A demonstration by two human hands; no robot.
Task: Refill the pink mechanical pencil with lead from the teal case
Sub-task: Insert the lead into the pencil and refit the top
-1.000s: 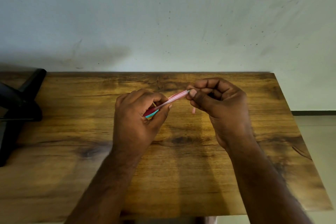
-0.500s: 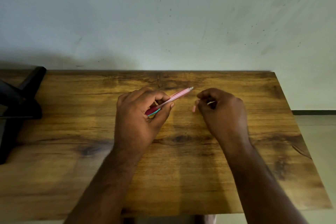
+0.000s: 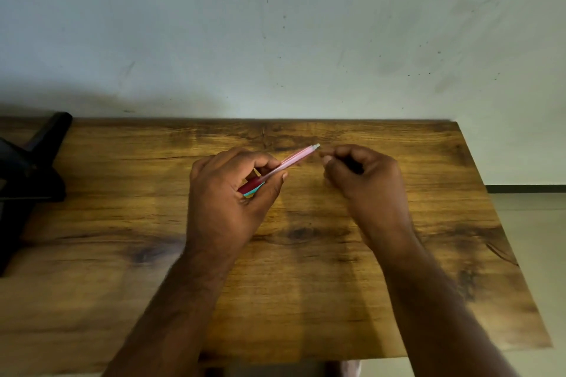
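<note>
No text, label, brand, number or sign can be read anywhere in the view; the pink mechanical pencil (image 3: 288,163), the sliver of teal case (image 3: 254,191), the wooden table (image 3: 306,285) and the wall (image 3: 275,24) all carry no legible marking.

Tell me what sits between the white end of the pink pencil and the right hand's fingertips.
Nothing. In the head view only a short stretch of bare wooden table shows between the pink pencil tip and the right hand.
</note>
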